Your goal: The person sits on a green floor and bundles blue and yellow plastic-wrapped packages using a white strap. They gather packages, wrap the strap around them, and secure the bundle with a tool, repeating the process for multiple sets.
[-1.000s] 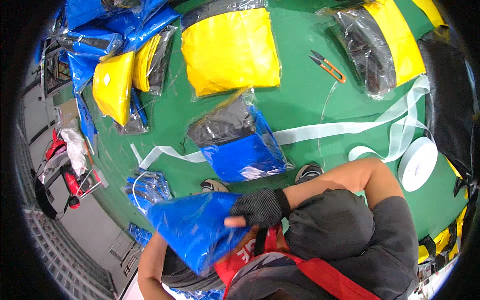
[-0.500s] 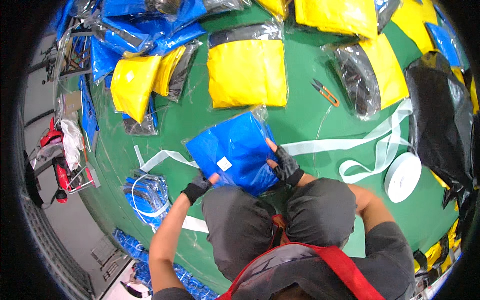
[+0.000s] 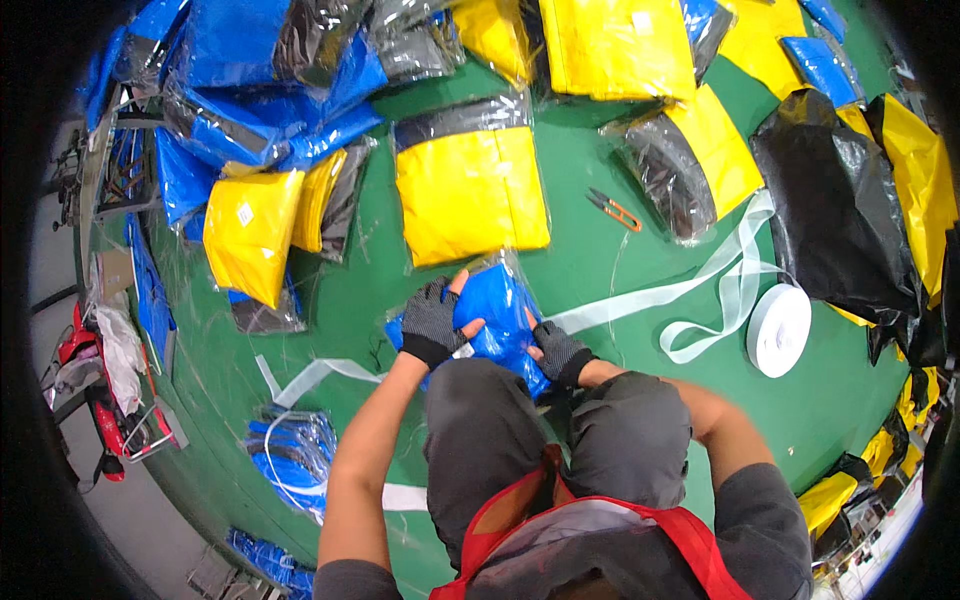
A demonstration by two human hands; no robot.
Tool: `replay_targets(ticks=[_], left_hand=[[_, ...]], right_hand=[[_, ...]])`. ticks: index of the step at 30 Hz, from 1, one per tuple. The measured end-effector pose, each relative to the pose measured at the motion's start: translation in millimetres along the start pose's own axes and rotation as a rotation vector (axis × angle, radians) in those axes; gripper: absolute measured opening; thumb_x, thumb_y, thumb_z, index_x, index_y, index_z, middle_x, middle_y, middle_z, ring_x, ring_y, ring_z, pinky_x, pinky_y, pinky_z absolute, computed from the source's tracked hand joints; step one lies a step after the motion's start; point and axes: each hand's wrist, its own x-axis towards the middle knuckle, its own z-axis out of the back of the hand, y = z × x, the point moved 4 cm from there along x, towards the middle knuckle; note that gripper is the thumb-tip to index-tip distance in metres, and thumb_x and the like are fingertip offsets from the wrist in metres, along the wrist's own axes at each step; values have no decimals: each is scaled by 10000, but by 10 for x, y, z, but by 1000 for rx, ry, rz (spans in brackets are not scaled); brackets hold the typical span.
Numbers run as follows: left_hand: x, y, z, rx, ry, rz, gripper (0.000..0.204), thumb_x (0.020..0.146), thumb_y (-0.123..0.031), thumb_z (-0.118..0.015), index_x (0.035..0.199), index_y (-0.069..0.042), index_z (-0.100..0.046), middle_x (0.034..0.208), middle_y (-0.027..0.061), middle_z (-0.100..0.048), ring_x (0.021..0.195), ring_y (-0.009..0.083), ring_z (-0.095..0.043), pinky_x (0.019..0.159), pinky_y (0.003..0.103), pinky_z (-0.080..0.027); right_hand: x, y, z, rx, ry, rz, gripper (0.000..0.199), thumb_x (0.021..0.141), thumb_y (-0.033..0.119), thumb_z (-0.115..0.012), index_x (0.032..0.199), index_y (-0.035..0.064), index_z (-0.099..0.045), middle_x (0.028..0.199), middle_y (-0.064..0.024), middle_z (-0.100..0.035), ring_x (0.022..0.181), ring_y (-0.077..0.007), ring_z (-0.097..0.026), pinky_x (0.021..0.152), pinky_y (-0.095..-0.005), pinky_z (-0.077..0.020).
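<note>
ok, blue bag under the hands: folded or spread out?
Folded. The blue bag sits as a compact bundle in clear wrap on the green floor, with the left hand and right hand pressing on it.

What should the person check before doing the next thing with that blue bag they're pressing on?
1. Left hand flat on the blue bag: ok.
2. Right hand on the bag's near edge: ok.
3. Bag lying on the green floor, apart from the yellow bag ahead: ok, a narrow gap shows.
4. Orange-handled snips clear of both hands: ok.
5. White strap not caught under the bag: cannot tell, it runs right up to it.
6. Bag's plastic wrap closed: cannot tell.
</note>
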Motion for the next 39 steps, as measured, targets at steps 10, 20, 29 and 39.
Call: replay_targets(ticks=[10,20,29,39], left_hand=[[87,213,-139,34,64,-42,761,770,-584,-515,1378,-180,-302,1194,250,-480,1033,420,-482,890,494,-379],[140,498,-380,-82,105,-152,600,851,-458,-476,1382,-234,-307,1120,208,-528,1010,362,-501,872,458,-378],[1144,1193,1795,-763,-464,247,349,919,-266,-431,1110,-2,-557,1009,151,-616,927,289,-594,867,364,-431],[1806,1963,3308,-1161,-978,246,707,849,-451,-547,1293,62,-348,1313,200,-410,1191,315,-411,1004,360,-312]], right_hand=[[157,-11,56,-216,161,-126,752,886,441,-397,1424,135,29,1299,-312,-348,1099,-460,-452,901,-477,-379],[58,354,478,-474,420,-229,617,886,425,-426,1412,238,-164,1325,-207,-391,1091,-385,-491,878,-434,-409],[1550,1803,2501,189,145,200,378,904,388,-447,996,34,-541,978,-150,-605,904,-258,-585,795,-357,-446],[2965,4353,3835,188,-360,167,1078,614,464,-780,1378,-33,-203,1231,-230,-486,1084,-257,-525,861,-332,-461]])
